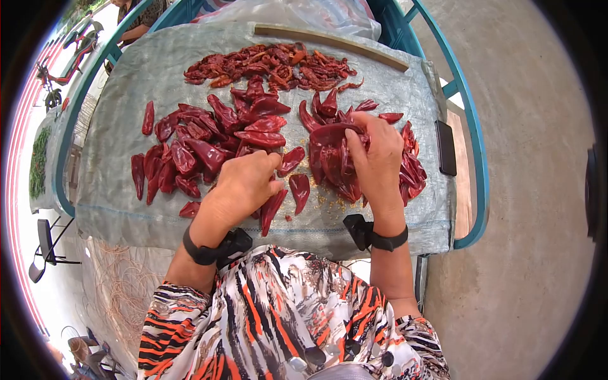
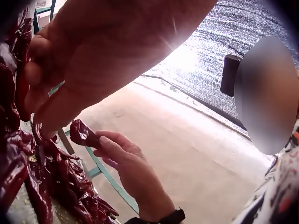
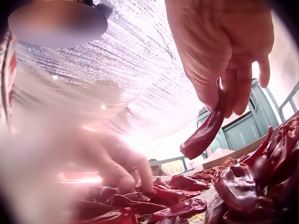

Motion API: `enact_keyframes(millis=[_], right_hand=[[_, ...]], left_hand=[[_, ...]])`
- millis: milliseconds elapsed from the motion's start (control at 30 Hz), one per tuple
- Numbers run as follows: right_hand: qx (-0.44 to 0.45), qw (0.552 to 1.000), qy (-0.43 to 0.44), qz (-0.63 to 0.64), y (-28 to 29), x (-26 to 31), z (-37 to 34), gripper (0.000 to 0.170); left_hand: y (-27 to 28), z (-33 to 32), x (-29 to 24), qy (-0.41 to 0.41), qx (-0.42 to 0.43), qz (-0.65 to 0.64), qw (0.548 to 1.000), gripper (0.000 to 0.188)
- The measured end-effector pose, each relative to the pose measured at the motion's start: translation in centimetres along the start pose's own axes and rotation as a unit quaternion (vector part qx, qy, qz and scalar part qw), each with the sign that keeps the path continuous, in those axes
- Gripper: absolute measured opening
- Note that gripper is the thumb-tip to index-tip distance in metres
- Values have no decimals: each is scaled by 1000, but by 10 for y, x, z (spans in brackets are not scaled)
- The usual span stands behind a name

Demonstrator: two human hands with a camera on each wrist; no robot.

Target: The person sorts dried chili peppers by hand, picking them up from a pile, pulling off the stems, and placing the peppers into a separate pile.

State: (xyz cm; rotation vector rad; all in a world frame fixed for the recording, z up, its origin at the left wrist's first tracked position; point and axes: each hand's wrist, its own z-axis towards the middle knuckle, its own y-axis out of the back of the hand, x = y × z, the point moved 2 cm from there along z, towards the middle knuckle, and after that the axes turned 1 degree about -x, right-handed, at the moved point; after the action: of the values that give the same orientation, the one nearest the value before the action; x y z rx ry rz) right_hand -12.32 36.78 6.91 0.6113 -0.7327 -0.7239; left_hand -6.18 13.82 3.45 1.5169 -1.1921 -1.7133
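My right hand (image 1: 380, 149) pinches a dried red chili pepper (image 3: 203, 135) by its narrow end between thumb and fingers. The pepper hangs above the right pile of glossy peppers (image 1: 332, 171), its broad end pointing away from the hand. My left hand (image 1: 244, 183) is over the near right edge of the larger left pile (image 1: 190, 142), its loosely bent fingers reaching down to the peppers. A single pepper (image 1: 299, 192) lies between the two hands, with another (image 1: 273, 212) just below the left thumb. Glare blurs the left hand in the right wrist view.
Darker, shrivelled peppers (image 1: 272, 66) form a heap at the back, before a wooden strip (image 1: 332, 45). Loose yellow seeds (image 1: 329, 202) dot the woven sheet (image 1: 120, 164). A phone (image 1: 446, 147) lies at the right edge, inside the blue metal rail (image 1: 472, 139).
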Motion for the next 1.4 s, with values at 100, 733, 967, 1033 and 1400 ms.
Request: enact_keyframes(millis=[100,733,967,1033,1400], right_hand=[[56,998,-14,30,0,6,-4,29],[66,996,-31,42,-17,29,-38,34],[217,925,-184,252,-18,43,-51,43],[179,962,-119,170,-26,35,-57,40],[312,940,92,102,-36,35,-68,43]], left_hand=[[-10,-12,0,-32,-3,25,999,39],[-3,-8,-1,-75,-64,-210,973,21],[10,2,-4,17,-101,-371,923,21],[16,-4,10,-8,-168,-262,950,21],[-4,-61,6,39,-56,19,997,38]])
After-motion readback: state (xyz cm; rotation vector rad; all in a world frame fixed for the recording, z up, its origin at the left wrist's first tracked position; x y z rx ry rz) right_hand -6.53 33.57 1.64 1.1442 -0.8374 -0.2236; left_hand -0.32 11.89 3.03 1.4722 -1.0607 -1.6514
